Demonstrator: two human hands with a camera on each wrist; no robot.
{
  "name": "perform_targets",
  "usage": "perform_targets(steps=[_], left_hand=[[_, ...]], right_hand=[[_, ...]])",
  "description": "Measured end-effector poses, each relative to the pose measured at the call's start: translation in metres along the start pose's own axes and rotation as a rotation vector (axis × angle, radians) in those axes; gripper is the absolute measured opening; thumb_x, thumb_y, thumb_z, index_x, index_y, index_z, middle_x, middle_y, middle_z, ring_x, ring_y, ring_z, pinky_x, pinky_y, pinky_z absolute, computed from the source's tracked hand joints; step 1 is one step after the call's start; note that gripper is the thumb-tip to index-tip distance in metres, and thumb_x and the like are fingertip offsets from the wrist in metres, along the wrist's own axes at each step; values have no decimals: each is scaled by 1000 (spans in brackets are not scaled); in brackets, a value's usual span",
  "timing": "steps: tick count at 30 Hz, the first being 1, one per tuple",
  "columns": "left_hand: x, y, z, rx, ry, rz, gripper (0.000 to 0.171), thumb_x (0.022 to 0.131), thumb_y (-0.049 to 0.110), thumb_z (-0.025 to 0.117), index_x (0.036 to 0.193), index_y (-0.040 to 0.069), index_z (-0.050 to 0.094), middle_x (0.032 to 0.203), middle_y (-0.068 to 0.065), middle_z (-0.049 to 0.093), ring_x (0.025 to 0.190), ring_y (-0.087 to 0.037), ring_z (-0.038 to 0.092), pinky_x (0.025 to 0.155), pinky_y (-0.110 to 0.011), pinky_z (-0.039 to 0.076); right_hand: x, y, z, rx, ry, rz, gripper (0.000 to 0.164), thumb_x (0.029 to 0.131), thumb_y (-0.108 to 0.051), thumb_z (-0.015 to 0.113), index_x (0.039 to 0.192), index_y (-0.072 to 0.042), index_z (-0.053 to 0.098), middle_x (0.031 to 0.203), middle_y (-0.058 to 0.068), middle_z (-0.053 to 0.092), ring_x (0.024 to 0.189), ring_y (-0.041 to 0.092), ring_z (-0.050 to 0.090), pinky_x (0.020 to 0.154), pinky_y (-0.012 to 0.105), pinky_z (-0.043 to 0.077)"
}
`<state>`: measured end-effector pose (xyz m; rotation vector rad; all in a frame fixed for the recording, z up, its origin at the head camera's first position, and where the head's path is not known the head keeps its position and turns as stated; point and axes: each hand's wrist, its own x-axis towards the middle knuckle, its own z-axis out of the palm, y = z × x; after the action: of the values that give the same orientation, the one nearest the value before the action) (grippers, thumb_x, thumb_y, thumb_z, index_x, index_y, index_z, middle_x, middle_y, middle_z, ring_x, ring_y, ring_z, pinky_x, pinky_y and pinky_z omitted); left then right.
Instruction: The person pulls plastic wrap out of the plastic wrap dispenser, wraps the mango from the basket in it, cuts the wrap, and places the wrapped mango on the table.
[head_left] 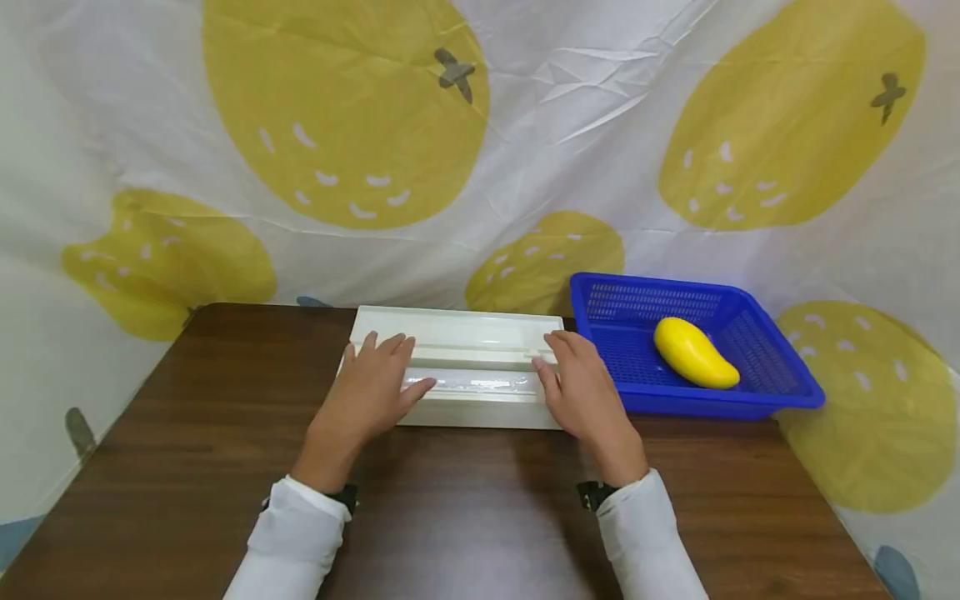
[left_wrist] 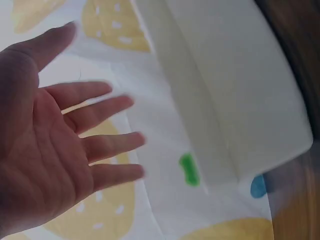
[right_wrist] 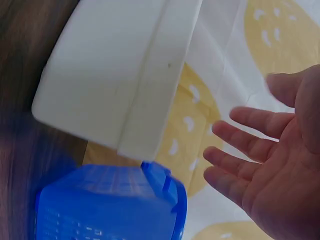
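Observation:
A long white box, looking like a cling film dispenser point(head_left: 480, 412), lies on the table with its lid point(head_left: 461, 325) raised toward the back. Shiny clear film point(head_left: 480, 382) shows along its opening. My left hand point(head_left: 367, 392) is over the left end of the box, fingers spread and extended. Over the right end is my right hand point(head_left: 585, 383), its fingers also extended. Both wrist views show the palms apart from the box's end walls, with nothing in the left hand point(left_wrist: 55, 145) or the right hand point(right_wrist: 280, 170).
Right of the box stands a blue plastic basket point(head_left: 780, 396), close to my right hand. A yellow mango point(head_left: 693, 354) lies in it. The dark wooden table point(head_left: 480, 508) meets a fruit-printed cloth point(head_left: 540, 167) hanging behind.

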<state>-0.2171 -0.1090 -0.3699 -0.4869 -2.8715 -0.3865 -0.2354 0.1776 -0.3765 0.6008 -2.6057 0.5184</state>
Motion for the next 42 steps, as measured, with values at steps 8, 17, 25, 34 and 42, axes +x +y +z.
perform_targets(steps=[8,17,25,34,42], left_hand=[[-4,-27,-19,-69,-9,-50,41,89,17,72,127,4,68,123,-21,70,108,-45,58,79,-67,47],[-2,-42,-10,-119,-99,-82,34,90,10,68,123,5,70,124,-19,70,114,-42,57,88,-68,43],[-1,-44,-3,-100,-94,-75,27,90,11,69,115,5,75,113,-15,75,105,-37,62,87,-65,43],[3,-47,4,-86,-93,-51,22,91,8,66,110,8,78,111,-14,76,102,-36,64,85,-64,46],[3,-48,3,-89,-66,-56,24,91,2,62,109,6,78,112,-15,76,104,-37,64,84,-65,47]], right_hand=[[5,15,-9,-58,0,1,23,83,-1,68,105,-1,76,104,20,73,91,40,58,76,58,49],[6,25,5,-114,-74,30,27,80,4,66,103,-5,78,108,15,76,86,38,57,76,55,50],[5,26,18,-188,-71,35,28,79,4,64,100,-7,78,104,15,77,81,37,55,69,52,47],[4,22,25,-227,-57,29,28,79,3,65,100,-9,78,94,14,75,82,35,55,66,49,43],[7,21,27,-246,-63,44,23,83,2,63,98,-7,79,90,16,75,81,35,57,67,49,44]])
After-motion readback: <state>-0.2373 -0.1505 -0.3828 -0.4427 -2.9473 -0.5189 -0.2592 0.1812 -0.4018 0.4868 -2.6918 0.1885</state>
